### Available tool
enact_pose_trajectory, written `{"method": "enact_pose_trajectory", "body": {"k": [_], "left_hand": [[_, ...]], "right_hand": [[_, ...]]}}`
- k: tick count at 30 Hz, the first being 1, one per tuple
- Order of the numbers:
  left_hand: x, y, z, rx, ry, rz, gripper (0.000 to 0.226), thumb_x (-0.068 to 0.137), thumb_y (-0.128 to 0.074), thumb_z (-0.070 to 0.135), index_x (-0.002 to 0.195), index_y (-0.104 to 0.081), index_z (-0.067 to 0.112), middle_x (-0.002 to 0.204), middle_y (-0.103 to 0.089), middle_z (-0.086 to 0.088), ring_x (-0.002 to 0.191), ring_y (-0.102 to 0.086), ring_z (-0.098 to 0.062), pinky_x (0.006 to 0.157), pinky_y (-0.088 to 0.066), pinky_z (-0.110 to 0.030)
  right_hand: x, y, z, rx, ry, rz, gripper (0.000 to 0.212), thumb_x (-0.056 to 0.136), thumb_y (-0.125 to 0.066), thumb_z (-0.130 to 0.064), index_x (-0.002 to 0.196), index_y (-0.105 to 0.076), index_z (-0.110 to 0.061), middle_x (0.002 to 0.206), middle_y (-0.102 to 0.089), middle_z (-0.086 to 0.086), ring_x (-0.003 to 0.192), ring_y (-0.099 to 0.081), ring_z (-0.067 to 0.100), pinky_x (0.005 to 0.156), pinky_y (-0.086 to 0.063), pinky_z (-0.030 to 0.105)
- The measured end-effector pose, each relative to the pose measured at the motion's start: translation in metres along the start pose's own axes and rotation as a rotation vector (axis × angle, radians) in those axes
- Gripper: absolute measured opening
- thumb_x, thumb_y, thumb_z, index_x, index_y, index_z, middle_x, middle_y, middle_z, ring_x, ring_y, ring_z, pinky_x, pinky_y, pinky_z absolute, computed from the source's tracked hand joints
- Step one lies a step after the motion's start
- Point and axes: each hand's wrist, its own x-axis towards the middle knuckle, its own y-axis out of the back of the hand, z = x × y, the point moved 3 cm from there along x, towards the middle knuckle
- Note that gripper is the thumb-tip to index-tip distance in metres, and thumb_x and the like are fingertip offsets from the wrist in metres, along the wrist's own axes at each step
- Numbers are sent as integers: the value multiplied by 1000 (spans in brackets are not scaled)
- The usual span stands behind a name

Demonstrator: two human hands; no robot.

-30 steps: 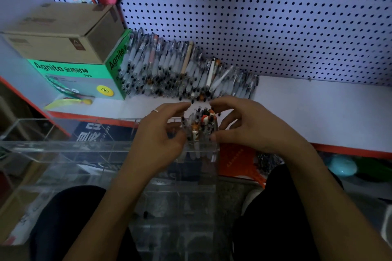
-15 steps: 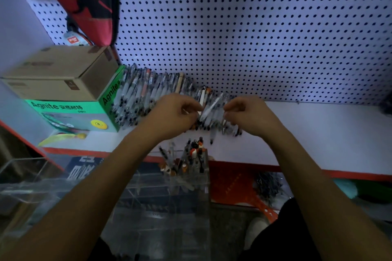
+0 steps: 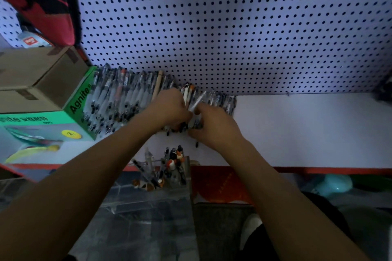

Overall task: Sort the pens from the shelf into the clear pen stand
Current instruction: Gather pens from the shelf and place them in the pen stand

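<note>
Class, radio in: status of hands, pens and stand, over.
Left hand and right hand both gripping pens in the shelf pile. Stand part filled, below the shelf edge. Nothing blocking.

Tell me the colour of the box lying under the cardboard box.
Green, with white lettering on its side; the head view shows it.

Two hands: left hand (image 3: 169, 110), right hand (image 3: 214, 127). One clear pen stand (image 3: 169, 195); one shelf (image 3: 307, 131). Two boxes: cardboard box (image 3: 36, 74), green box (image 3: 48, 127). Pens (image 3: 118, 99) too many, uncountable.
</note>
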Motion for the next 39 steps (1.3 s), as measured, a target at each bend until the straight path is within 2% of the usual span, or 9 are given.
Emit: {"method": "enact_pose_trajectory", "body": {"k": [4, 8, 12, 15, 21, 27, 30, 33, 39], "left_hand": [[-10, 10, -13, -246, 78, 31, 32, 89, -68, 24, 75, -71, -4, 71, -71, -15, 65, -71, -26, 71, -61, -39], [-30, 17, -26, -523, 150, 59, 25, 92, -66, 20, 81, -71, -2, 73, -70, -15, 59, -69, -17, 58, -58, -26], [-53, 21, -36, -767, 185, 60, 18, 93, -64, 17, 87, -69, 1, 80, -68, -17, 56, -67, -12, 55, -54, -20], [-69, 22, -45, -1025, 223, 32, 11, 93, -63, 13, 91, -66, 3, 81, -64, -15, 58, -67, -15, 58, -55, -23], [-97, 23, -57, -1306, 207, 15, 8, 93, -57, 5, 85, -59, 4, 64, -59, -8, 53, -64, -18, 49, -54, -24], [-135, 28, -67, -1494, 156, 105, 12, 89, -53, -2, 86, -60, 7, 69, -64, -10, 47, -61, -17, 43, -50, -20], [-158, 27, -66, -1519, 119, 120, 25, 78, -59, 3, 101, -64, 10, 72, -68, -11, 48, -59, -17, 43, -51, -23], [-177, 24, -62, -1399, 59, 158, 23, 84, -58, -3, 101, -64, 11, 77, -72, -12, 52, -60, -19, 43, -49, -24], [-198, 12, -60, -1071, 12, 309, 10, 89, -60, 1, 93, -63, 10, 77, -72, -16, 61, -66, -26, 51, -51, -30]], "right_hand": [[2, 0, -3, 17, 55, 81, 38, 86, -69, -34, 116, -54, -15, 95, -58, 5, 85, -59, 26, 61, -42, 30], [1, 1, -5, -20, 118, 134, 45, 93, -62, -35, 135, -53, -21, 104, -61, 5, 94, -58, 23, 65, -37, 28], [4, 3, -3, 25, 139, 229, 33, 98, -53, -26, 129, -62, -20, 94, -66, 6, 84, -60, 24, 62, -43, 27], [4, 9, -3, 210, 104, 291, 23, 98, -52, -18, 112, -68, -9, 90, -69, 12, 78, -61, 27, 67, -53, 36], [-10, 24, -14, 585, -76, 369, 26, 101, -53, -30, 95, -72, -14, 80, -72, 1, 62, -66, 13, 66, -57, 29], [-43, 38, -39, 1239, -193, 187, 15, 96, -62, -17, 108, -65, -8, 87, -74, 11, 68, -68, 20, 62, -53, 25], [-54, 40, -47, 1463, -194, 62, 29, 94, -64, -11, 121, -56, -3, 91, -74, 12, 66, -66, 19, 62, -53, 26], [-69, 38, -56, 1481, -185, -29, 46, 92, -63, -6, 136, -48, 0, 96, -74, 14, 61, -62, 16, 56, -50, 24], [-110, 38, -57, 1086, -168, -1, 9, 90, -67, -10, 99, -70, -10, 90, -75, 10, 58, -60, 19, 58, -49, 30]]}}
